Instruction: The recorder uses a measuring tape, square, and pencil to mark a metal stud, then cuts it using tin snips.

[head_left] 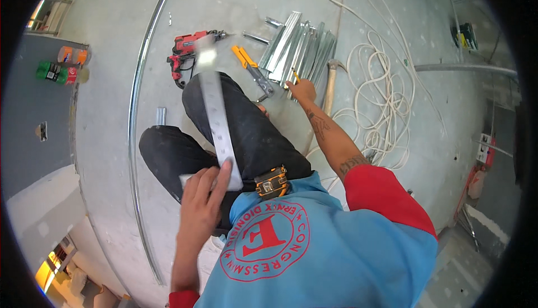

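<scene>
Across the person's lap in the head view, the left hand [202,193] holds an L-shaped metal square [217,120] — its long leg lies over the dark trousers, its far end blurred. The left fingers rest nearly straight on the square's near corner; the thumb is hidden. Beyond the knees, the right hand [303,90] pinches a yellow pencil [295,75] between its fingertips at the near end of a pile of metal strips [291,47]. Just left of the pile lies an orange-handled tool [255,72] — with a red drill [188,47] farther left; a hammer [330,86] and coiled cable [386,98] lie to the right.
</scene>
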Demonstrator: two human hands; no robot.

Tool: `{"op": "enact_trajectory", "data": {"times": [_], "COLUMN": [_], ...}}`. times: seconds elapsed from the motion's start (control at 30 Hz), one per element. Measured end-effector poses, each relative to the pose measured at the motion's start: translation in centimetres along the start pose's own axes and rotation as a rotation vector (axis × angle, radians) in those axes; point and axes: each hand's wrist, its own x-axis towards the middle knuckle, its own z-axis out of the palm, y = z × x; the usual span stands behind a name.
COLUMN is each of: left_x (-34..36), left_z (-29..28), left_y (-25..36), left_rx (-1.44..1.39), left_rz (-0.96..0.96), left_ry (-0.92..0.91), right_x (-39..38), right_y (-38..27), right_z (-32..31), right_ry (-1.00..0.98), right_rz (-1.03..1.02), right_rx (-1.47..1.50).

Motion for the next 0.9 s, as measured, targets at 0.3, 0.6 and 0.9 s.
{"op": "enact_trajectory", "data": {"times": [0.3, 0.6, 0.9], "left_x": [-8.1, -2.1, 9.6], "left_z": [-1.2, -5.6, -7.6], "left_y": [-5.4, -4.7, 1.2], "left_rx": [0.425, -0.096, -1.159], "left_rz": [0.193, -0.097, -0.111], "left_ry": [-0.379, 0.140, 0.249], "right_x": [4.2, -11.1, -33.1], "right_y": [1.4, -4.2, -15.1], "right_z": [-0.7, -17.2, -21.4], "right_ry": [-0.175, -0.402, -1.027], "right_rz": [-0.032, -0.288, -0.733], "right_rx": [0.689, 1.282, 0.995]}}
